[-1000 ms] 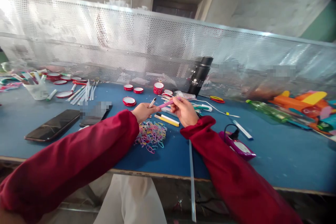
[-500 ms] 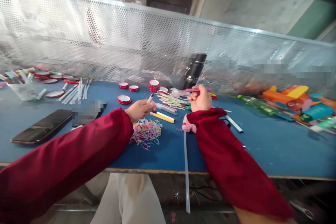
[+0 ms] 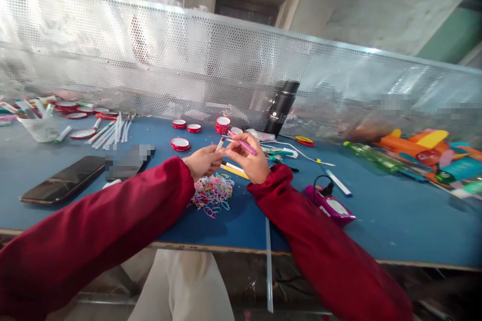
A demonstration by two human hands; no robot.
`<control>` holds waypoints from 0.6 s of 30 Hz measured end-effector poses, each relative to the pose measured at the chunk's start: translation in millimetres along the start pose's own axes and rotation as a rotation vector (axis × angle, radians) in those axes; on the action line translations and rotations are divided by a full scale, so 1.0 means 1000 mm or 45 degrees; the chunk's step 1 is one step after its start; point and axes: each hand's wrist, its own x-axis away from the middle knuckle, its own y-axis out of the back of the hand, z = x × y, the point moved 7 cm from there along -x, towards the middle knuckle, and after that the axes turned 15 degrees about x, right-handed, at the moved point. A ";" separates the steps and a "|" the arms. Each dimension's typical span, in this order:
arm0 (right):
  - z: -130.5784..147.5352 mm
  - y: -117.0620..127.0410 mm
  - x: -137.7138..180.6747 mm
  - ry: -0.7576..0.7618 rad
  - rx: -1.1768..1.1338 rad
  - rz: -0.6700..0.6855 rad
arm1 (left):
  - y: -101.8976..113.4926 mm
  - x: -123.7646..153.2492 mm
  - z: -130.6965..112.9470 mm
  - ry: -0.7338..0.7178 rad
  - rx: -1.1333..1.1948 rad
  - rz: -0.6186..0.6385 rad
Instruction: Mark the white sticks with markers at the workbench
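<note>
From here, the left hand (image 3: 205, 161) pinches a white pen (image 3: 219, 144), the right hand (image 3: 253, 161) grips a purple pen (image 3: 247, 147); the job looks unfinished

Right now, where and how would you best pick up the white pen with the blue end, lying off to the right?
Probably pinch the white pen mid-length, across its slim body, from above and the right: it lies flat on the blue table, with the purple device to its left.
</note>
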 end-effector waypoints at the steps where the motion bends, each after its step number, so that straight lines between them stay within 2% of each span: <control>1: -0.004 0.006 -0.002 -0.011 -0.002 -0.041 | 0.004 0.000 -0.001 -0.012 -0.012 -0.078; 3: -0.015 0.019 -0.005 -0.053 0.066 -0.130 | 0.012 0.000 -0.004 -0.019 -0.006 -0.218; 5: -0.027 0.027 -0.006 -0.099 0.283 -0.154 | 0.015 0.001 -0.005 -0.008 0.036 -0.289; 8: -0.043 0.025 -0.005 -0.085 0.647 -0.022 | 0.018 0.001 -0.006 -0.002 0.028 -0.329; 10: -0.052 0.020 -0.003 -0.121 0.726 0.065 | 0.021 0.001 -0.005 0.003 -0.014 -0.357; 12: -0.052 0.018 -0.002 -0.132 0.747 0.061 | 0.024 0.000 -0.005 -0.001 -0.033 -0.357; 15: -0.034 0.024 -0.002 -0.077 0.712 -0.138 | 0.026 -0.002 -0.009 -0.072 -0.108 -0.326; 18: -0.009 0.026 0.000 -0.003 0.417 -0.244 | 0.024 -0.003 -0.011 -0.102 -0.175 -0.274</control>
